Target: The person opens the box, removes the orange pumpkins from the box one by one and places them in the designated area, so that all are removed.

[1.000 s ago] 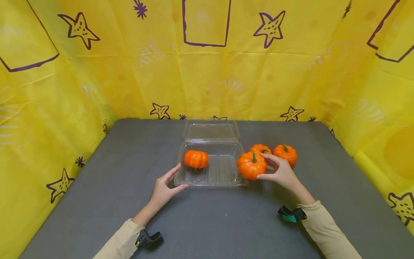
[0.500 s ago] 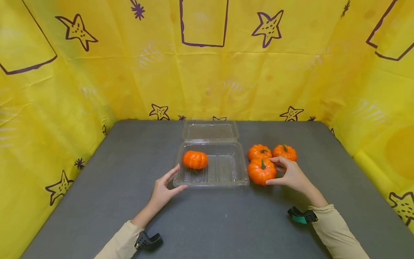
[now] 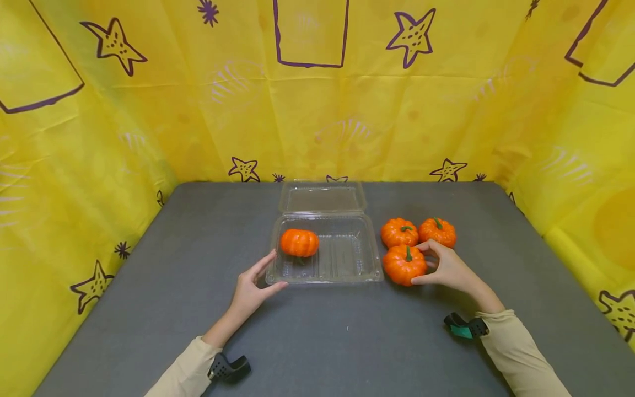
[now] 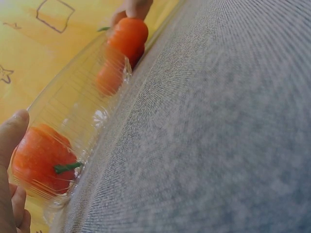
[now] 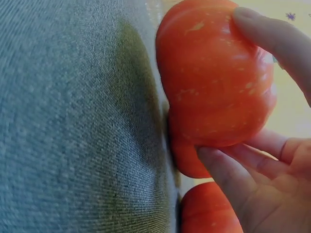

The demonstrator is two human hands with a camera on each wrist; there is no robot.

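Right hand (image 3: 448,270) pinches a pumpkin (image 5: 214,77) whose pale flecks (image 5: 196,26) show only in the right-wrist view

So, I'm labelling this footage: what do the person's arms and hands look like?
Beige sleeves; the left wrist mount is black with small holes, the right wrist mount black with a green patch. The left hand and right hand wear no gloves.

The place looked like a makeshift booth, with yellow starfish-patterned cloth (image 3: 317,99) hanging behind and on both sides of a grey bench (image 3: 347,342).
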